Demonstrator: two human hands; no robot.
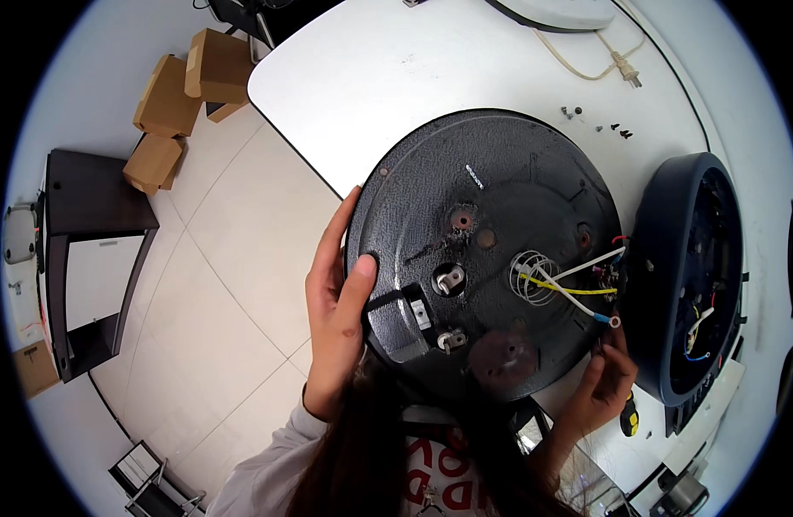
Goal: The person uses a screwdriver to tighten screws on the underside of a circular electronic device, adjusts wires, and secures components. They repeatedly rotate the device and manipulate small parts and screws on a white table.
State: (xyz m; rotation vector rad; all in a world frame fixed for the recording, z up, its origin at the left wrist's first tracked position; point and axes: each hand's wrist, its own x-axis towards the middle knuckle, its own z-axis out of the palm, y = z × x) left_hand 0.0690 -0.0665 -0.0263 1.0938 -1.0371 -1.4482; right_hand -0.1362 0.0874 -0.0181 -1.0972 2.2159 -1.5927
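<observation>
A large round black metal appliance shell (pixel 431 207) is held up in front of me, its underside towards me. My left hand (pixel 336 302) grips its left rim, thumb on the face and fingers behind. A coil spring (pixel 533 277) sits on the shell, with white wires (pixel 571 297) and a yellow wire (pixel 577 289) running from it towards the right edge. One white wire ends in a ring terminal (pixel 615 322). Just below that terminal, my right hand (pixel 602 388) has its fingers curled together at the shell's lower right edge; what they pinch is hidden.
Right of the shell, a dark blue round housing (pixel 659 267) stands on its side with wires inside. Several small screws (pixel 621 131) lie on the white table (pixel 345 77), beyond them a corded plug (pixel 627 71). A yellow-black tool handle (pixel 629 418) lies near my right hand. Cardboard boxes (pixel 168 95) stand far left.
</observation>
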